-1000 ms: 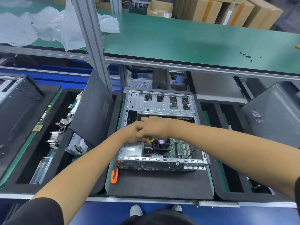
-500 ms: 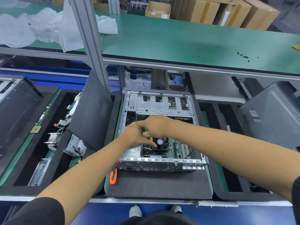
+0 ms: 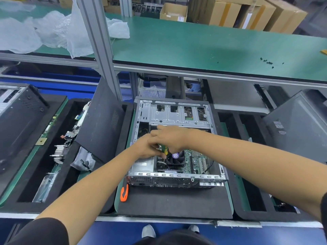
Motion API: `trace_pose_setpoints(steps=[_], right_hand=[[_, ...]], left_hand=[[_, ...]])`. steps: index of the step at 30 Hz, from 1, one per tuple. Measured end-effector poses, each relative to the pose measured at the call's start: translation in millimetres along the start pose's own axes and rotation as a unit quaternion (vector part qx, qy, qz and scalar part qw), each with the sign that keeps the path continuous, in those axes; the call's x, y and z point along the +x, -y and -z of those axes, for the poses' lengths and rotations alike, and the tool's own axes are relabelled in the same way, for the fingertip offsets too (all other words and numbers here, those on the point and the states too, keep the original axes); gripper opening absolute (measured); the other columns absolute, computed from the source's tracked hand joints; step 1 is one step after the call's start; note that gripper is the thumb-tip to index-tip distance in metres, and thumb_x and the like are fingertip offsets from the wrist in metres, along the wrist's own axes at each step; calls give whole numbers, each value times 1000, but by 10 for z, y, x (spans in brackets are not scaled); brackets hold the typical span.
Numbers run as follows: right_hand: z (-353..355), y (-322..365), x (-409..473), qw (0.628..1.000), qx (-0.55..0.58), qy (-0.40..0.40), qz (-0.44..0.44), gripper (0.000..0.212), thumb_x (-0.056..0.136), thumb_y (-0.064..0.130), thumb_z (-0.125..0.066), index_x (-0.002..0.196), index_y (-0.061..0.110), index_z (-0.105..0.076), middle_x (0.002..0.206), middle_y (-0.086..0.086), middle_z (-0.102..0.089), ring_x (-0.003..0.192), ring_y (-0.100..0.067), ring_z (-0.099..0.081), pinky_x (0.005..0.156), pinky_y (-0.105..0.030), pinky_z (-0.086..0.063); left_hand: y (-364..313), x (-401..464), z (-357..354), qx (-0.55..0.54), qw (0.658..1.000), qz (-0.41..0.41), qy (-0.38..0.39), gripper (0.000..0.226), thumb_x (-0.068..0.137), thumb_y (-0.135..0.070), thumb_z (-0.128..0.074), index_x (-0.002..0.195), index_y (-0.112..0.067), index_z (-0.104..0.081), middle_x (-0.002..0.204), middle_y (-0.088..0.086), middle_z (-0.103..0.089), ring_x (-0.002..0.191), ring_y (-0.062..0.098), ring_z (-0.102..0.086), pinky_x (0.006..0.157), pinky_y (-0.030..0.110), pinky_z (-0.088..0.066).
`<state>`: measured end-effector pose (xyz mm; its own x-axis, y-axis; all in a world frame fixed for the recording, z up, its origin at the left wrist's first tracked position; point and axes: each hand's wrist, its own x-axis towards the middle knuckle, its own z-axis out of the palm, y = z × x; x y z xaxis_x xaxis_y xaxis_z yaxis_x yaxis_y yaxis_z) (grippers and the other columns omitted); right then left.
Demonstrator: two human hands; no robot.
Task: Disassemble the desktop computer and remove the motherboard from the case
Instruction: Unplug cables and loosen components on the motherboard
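Mat (image 3: 173, 202) lies nearest me, orange tool (image 3: 124, 193) at its 9 o'clock edge. Case (image 3: 177, 179) sits open beyond, motherboard (image 3: 196, 162) inside by the fan (image 3: 175, 159). My left hand (image 3: 146, 147) and right hand (image 3: 170, 137) meet over it, curled round a green-yellow screwdriver (image 3: 164, 150).

Two bare arms reach forward and meet.
The left hand (image 3: 147, 147) has curled fingers beside the right hand (image 3: 170, 138), which grips a green and yellow screwdriver handle (image 3: 164, 150), wrist bent downward.
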<state>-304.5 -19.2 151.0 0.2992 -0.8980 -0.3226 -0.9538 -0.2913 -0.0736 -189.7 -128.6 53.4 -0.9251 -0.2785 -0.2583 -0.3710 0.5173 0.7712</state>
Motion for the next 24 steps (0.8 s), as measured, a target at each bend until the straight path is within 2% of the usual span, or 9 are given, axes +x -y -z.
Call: trace_pose_setpoints(steps=[2, 4, 9, 11, 14, 17, 19, 21, 24], right_hand=[[-44, 0, -5, 999, 3, -32, -36, 36, 84, 31, -69, 113, 25, -48, 95, 11, -38, 91, -14, -37, 53, -26, -25], [-52, -1, -14, 996, 7, -41, -77, 37, 88, 39, -61, 119, 25, -49, 94, 8, -41, 88, -17, -45, 53, -29, -28], [-41, 59, 31, 994, 27, -1, -102, 17, 95, 30, -52, 109, 22, -50, 87, 0, -55, 73, -20, -53, 51, -30, -27], [-3, 61, 29, 992, 73, 17, -97, 10, 95, 23, -54, 102, 20, -49, 92, -3, -56, 77, -21, -52, 56, -34, -36], [76, 30, -25, 993, 97, 37, -51, 14, 92, 13, -61, 105, 13, -56, 101, -3, -49, 89, -23, -50, 74, -41, -45], [95, 26, -41, 994, 103, 39, -5, 26, 83, -3, -59, 90, 22, -54, 107, -2, -49, 96, -25, -44, 82, -32, -32], [90, 38, -7, 996, 86, 35, 6, 34, 79, -7, -54, 81, 27, -53, 104, 2, -53, 91, -23, -39, 70, -29, -18], [68, 36, 26, 997, 76, 23, 6, 29, 78, -6, -54, 80, 23, -54, 96, 5, -48, 88, -21, -35, 68, -27, -21], [37, 13, 41, 999, 33, -1, -16, 30, 82, 9, -68, 106, 20, -53, 98, 7, -40, 90, -19, -36, 66, -31, -29]], left_hand=[[-83, -5, -28, 63, 998, 5, 9, 79, 58, -56, -92, 125, -24, -63, 120, -15, -60, 114, 13, -58, 99, 34, -50], [-137, -12, -47, 149, 989, 9, -9, 92, 57, -74, -82, 132, -24, -58, 123, -13, -60, 115, 12, -56, 98, 34, -50], [-105, -67, -53, 87, 996, 5, -7, 80, 42, -85, -76, 100, -30, -73, 89, -12, -73, 94, 9, -67, 88, 37, -55], [-80, -66, -45, 37, 999, 8, -1, 67, 41, -76, -85, 90, -33, -73, 83, -15, -72, 90, 6, -67, 87, 35, -56], [-37, -37, 30, -66, 997, -37, 24, 43, 53, -45, -97, 86, -33, -71, 82, -12, -72, 87, 12, -69, 83, 35, -56], [-24, -20, 106, -69, 995, -50, 48, 35, 66, -28, -93, 93, -29, -70, 87, -5, -73, 86, 10, -70, 75, 25, -56], [3, 8, 99, -72, 994, -51, 62, 27, 71, -26, -88, 92, -30, -72, 86, -6, -75, 85, 7, -71, 73, 16, -55], [7, -3, 83, -63, 996, -44, 55, 30, 70, -29, -90, 93, -37, -72, 88, -10, -75, 86, 4, -71, 74, 17, -56], [46, -2, 37, -83, 996, -41, -2, 58, 59, -33, -98, 106, -39, -66, 102, -21, -68, 99, 2, -66, 83, 16, -54]])
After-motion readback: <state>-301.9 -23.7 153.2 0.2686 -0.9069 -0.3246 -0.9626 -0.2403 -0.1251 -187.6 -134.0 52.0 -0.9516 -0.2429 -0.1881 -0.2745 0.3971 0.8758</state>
